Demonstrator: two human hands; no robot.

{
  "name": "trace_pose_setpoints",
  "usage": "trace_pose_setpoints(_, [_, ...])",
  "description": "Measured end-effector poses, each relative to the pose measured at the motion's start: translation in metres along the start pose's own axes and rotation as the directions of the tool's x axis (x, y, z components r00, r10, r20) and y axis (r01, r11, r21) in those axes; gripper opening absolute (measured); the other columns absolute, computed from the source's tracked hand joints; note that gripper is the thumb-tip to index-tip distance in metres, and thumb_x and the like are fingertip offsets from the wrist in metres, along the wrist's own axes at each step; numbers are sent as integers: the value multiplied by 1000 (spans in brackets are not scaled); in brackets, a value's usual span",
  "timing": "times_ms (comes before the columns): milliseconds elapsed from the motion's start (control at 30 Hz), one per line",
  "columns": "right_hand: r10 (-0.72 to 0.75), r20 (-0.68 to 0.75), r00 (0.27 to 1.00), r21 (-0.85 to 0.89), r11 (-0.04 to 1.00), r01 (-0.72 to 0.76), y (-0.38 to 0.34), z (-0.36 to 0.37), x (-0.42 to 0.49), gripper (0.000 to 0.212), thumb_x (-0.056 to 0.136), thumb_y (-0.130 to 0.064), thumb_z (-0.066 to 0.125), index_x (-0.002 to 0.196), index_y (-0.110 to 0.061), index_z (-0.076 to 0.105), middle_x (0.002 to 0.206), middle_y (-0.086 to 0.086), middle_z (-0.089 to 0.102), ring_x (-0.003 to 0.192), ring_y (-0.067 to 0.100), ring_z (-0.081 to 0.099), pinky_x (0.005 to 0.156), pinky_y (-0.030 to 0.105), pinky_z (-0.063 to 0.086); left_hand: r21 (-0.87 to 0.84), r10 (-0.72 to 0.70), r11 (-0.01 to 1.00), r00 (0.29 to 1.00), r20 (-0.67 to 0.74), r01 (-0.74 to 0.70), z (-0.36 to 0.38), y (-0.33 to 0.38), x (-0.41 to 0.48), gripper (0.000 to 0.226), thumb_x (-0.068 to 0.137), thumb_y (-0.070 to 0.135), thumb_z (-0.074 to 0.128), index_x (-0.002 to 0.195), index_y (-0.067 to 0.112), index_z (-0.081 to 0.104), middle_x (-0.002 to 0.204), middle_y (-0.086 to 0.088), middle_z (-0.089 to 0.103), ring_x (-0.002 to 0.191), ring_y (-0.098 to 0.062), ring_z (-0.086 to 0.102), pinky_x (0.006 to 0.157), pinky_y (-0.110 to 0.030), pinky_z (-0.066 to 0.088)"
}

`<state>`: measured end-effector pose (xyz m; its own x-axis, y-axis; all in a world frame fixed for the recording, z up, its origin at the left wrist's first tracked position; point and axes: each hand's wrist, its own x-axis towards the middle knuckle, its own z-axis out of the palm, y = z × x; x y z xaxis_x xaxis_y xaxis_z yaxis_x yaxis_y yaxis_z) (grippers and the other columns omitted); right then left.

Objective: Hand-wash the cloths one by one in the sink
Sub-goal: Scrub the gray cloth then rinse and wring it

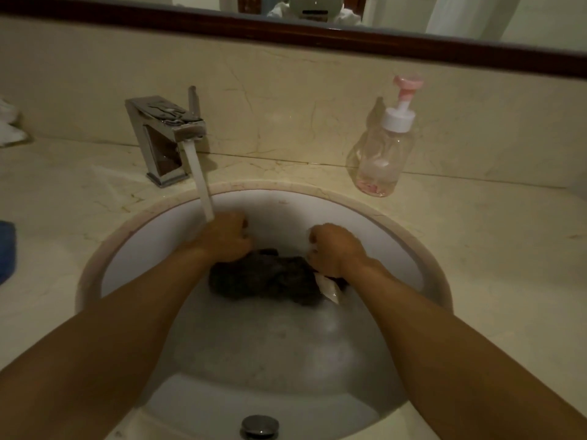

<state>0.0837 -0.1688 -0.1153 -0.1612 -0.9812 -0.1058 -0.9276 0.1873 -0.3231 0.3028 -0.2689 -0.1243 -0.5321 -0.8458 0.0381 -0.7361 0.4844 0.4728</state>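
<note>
Blue cloth [6, 249], probably one of the batch, only its edge in view at the far left of the table [47, 201]; judged to be waiting its turn, kept away from the basin.

Chrome tap [165, 134], square body, behind the sink [133, 249] on the left; running, with the water stream [200, 182] landing on the back of the left hand [224, 238].

Left hand: grip curled down round the left end of the dark cloth [266, 277], set under the flow, likely so that fresh water reaches the part being worked.

Dark cloth: grey-black, bunched, in the middle of the sink, partly sunk in cloudy water and held between both hands; a white label [328, 289] shows at its right end.

Right hand [333, 249]: grip closed on the right end, fingers bent under, apparently bracing that end so the two hands can rub against each other. Judged step: scrubbing this one cloth, rinse not yet done.

Clear pump bottle [384, 150], pink top, a little pink liquid at the bottom; back right on the table, near the sink, presumably for soap.
</note>
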Motion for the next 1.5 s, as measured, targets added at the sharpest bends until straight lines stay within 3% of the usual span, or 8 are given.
trace_pose_setpoints(67, [-121,10,993,140,983,118,1,-4,-2,32,88,-39,73,119,-30,66,114,-2,65,111,24,63,90,34,52,-43,56,997,991,-125,-61,-8,2,0,20,92,30,69,106,20,59,102,-1,60,99,-22,60,85,-31,47])
trace_pose_setpoints(233, [-120,367,922,-136,974,181,-3,15,-9,90,73,-72,71,151,-53,30,143,-9,54,126,21,55,104,43,47,210,-102,977,765,636,-44,-8,17,-6,104,49,71,85,140,42,45,136,15,48,127,-18,50,110,-42,42])
trace_pose_setpoints(533, [37,378,925,364,913,-185,-12,-5,-14,33,78,-39,66,102,-18,74,105,10,74,96,35,70,80,39,56,-118,-92,981,900,426,156,-9,36,-8,23,95,16,57,115,13,68,115,-3,62,104,-22,58,94,-36,46])
trace_pose_setpoints(733, [-92,-51,994,62,994,95,-3,-4,-7,51,91,-48,70,134,-24,57,131,4,61,116,28,58,99,47,51,121,166,981,977,-136,-150,-2,1,-5,19,91,40,64,96,23,59,93,4,58,88,-20,60,84,-41,55])
trace_pose_setpoints(933, [-99,304,947,-164,974,155,-8,20,-5,68,73,-72,71,130,-39,56,123,-6,61,111,21,61,94,40,52,305,-51,947,890,453,-101,3,2,-6,80,47,80,70,115,55,37,133,7,35,123,-19,40,104,-47,47])
trace_pose_setpoints(1233, [78,352,933,326,924,-200,-13,4,-12,46,84,-56,66,104,-15,73,103,6,72,93,26,68,88,38,57,-7,23,1000,974,226,-22,5,11,-4,33,98,37,58,124,18,60,123,-3,63,112,-22,58,94,-31,43])
trace_pose_setpoints(1400, [-118,-245,962,4,992,123,-8,4,-9,41,93,-41,68,129,-21,62,122,4,65,110,28,62,92,46,53,139,135,985,962,-237,-104,-5,4,-3,28,88,34,72,107,18,57,109,-4,57,100,-25,58,83,-35,52])
trace_pose_setpoints(1500, [-307,-6,952,122,944,305,-8,9,-10,49,85,-50,73,129,-31,63,118,-3,67,111,24,64,92,37,54,38,144,988,975,168,-153,-17,16,-4,33,86,49,71,108,25,64,106,5,62,105,-20,61,83,-28,51])
